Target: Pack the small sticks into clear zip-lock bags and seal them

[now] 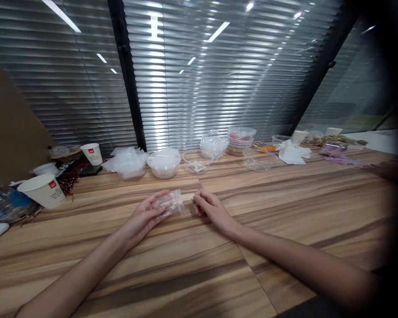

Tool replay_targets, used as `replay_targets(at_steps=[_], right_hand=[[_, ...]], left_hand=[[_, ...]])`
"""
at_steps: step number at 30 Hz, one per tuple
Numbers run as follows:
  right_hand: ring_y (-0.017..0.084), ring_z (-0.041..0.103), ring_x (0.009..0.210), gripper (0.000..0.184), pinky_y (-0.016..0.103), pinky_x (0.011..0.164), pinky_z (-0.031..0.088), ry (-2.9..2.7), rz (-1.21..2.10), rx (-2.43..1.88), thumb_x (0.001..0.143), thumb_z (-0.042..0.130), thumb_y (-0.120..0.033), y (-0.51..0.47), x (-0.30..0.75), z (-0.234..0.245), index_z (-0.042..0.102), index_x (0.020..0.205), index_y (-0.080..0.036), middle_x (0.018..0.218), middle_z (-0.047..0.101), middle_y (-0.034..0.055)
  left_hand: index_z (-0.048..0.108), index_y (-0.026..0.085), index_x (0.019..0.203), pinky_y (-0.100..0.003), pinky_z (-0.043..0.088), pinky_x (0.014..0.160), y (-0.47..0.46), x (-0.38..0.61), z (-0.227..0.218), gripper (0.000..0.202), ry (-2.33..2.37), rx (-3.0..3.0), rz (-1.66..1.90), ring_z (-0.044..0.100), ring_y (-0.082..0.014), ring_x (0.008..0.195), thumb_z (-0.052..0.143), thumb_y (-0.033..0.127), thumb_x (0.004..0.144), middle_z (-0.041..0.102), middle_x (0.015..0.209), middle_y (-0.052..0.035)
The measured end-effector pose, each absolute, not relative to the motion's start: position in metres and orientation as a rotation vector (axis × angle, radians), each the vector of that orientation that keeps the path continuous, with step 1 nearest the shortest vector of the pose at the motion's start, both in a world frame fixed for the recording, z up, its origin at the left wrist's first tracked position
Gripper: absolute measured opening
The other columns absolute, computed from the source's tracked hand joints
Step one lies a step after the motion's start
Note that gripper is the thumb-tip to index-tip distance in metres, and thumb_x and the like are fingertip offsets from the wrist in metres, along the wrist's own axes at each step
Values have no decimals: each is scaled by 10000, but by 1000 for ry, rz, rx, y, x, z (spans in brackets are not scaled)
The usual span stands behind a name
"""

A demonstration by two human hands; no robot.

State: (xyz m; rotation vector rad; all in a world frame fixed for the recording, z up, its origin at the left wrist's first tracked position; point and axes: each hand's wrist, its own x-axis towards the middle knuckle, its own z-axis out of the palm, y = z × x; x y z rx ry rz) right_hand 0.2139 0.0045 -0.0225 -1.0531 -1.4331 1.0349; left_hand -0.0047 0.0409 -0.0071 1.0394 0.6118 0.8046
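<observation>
My left hand (145, 216) rests on the wooden table (199, 265) with its fingers curled around a small clear plastic bag (170, 203). Just to the right of the bag lies my right hand (209, 206), its fingers curled in loosely and nothing visible in them. A narrow gap separates the right fingertips from the bag's edge. Both forearms stretch back toward me across the tabletop.
Clear plastic bowls (163, 162) and lids (213, 145) line the far edge under the window blinds. Two white paper cups (45, 190) (92, 153), a plastic bottle (3, 204) and a cardboard panel (9, 128) sit at left. Tissue (293, 153) and wrappers lie at far right.
</observation>
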Motion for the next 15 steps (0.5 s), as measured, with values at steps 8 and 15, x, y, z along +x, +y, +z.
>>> replay_targets(at_steps=[8, 15], right_hand=[[99, 425, 532, 303, 226, 518, 306, -1457, 1112, -1036, 869, 448, -403, 6, 213, -24, 487, 670, -177, 575, 473, -32], [100, 412, 547, 269, 230, 545, 317, -1191, 858, -1016, 858, 468, -376, 8, 220, -23, 464, 671, -183, 571, 444, -40]], left_hand=[[523, 168, 1197, -347, 423, 955, 29, -1, -2, 378, 574, 1228, 583, 514, -242, 1124, 567, 185, 822, 541, 1244, -116], [525, 193, 1177, -264, 485, 898, 44, -4, -7, 393, 670, 966, 892, 577, -192, 1058, 593, 134, 794, 516, 1284, -95]])
